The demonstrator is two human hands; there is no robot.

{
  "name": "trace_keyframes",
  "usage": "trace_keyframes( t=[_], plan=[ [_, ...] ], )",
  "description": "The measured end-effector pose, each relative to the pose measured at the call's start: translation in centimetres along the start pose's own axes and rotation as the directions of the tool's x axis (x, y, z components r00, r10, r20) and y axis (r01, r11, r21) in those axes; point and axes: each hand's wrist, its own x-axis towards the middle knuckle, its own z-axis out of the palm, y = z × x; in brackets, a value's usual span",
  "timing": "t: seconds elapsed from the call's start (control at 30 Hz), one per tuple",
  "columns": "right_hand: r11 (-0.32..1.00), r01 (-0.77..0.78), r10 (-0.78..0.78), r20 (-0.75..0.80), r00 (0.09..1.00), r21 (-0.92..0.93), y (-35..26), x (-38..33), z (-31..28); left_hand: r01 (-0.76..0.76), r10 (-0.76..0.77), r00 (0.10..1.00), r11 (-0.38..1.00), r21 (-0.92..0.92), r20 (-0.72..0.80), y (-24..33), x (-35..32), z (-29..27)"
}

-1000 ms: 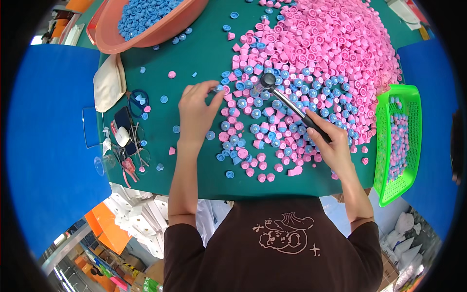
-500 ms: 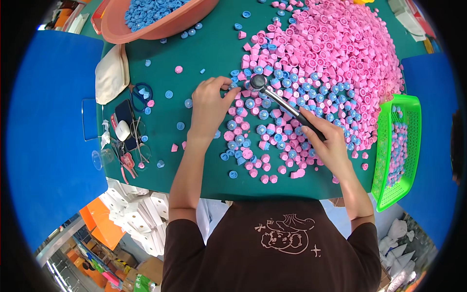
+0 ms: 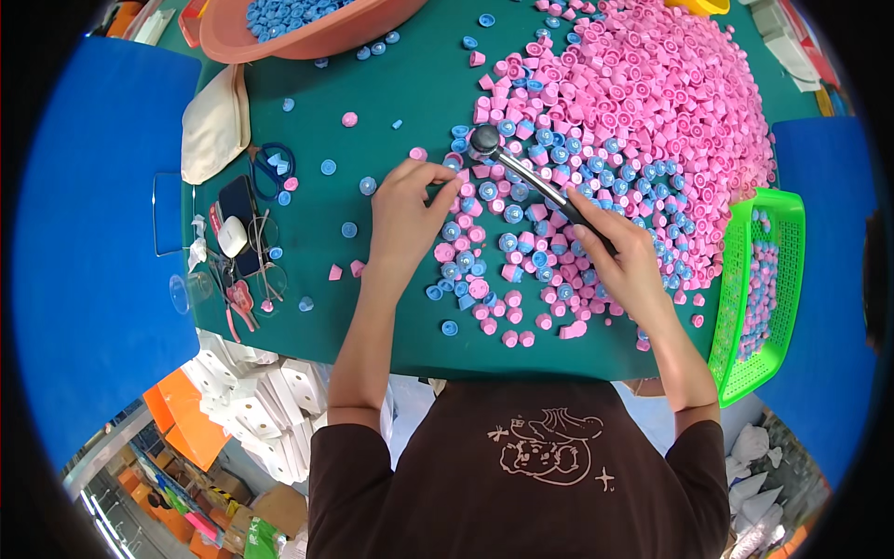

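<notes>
My right hand (image 3: pixel 622 252) is closed round the handle of a small hammer (image 3: pixel 540 186) with a round dark head and a silver-and-black shaft. The hammer's head is at the left edge of the scattered pieces, just above my left fingertips. My left hand (image 3: pixel 402 216) has thumb and forefinger brought together in a pinch; whatever is between them is too small to make out. A blue cap (image 3: pixel 453 162) shows right by those fingertips, and a pink cup (image 3: pixel 417 154) lies beyond the knuckles. Joined blue-and-pink pieces (image 3: pixel 513 213) lie under and around the hammer.
A large heap of pink cups (image 3: pixel 666 88) covers the far right of the green table (image 3: pixel 307 224). An orange basin (image 3: pixel 326 42) holds blue caps. At right stands a green basket (image 3: pixel 790 279) with mixed pieces. A phone (image 3: pixel 238 219), pliers (image 3: pixel 244 307) and a cloth pouch (image 3: pixel 214 130) lie left.
My left hand has drawn slightly back toward me, uncovering a pink cup beyond its knuckles. The hammer's head has shifted a little left. The whole view has moved slightly.
</notes>
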Motion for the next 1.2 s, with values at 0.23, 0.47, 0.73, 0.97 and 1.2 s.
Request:
trace_keyframes(
  t=[0.23,0.47,0.73,0.97,1.2],
  plan=[
    [0.999,0.024,-0.024,0.013,1.0,-0.035,-0.6,0.5,0.2,0.091,-0.092,0.99,0.996,-0.017,-0.11,-0.6,0.2,-0.5],
    [1.0,0.016,-0.015,-0.021,1.0,0.023,0.2,0.0,0.6,-0.202,0.204,0.979,0.978,0.058,-0.029,-2.4,1.1,0.2],
    [0.998,-0.039,0.039,-0.017,0.999,0.042,0.6,-0.6,0.0,-0.299,0.315,0.944,0.942,0.152,-0.099,-2.0,2.2,-0.3],
    [0.997,-0.035,0.036,-0.019,0.999,0.068,0.6,-0.6,0.0,-0.358,0.35,0.933,0.926,0.12,0.081,-1.6,3.0,-0.5],
    [0.999,-0.026,0.027,-0.006,1.0,0.024,0.4,-0.4,0.1,-0.371,0.361,0.928,0.917,0.144,0.091,-1.6,3.3,-1.0]
  ],
)
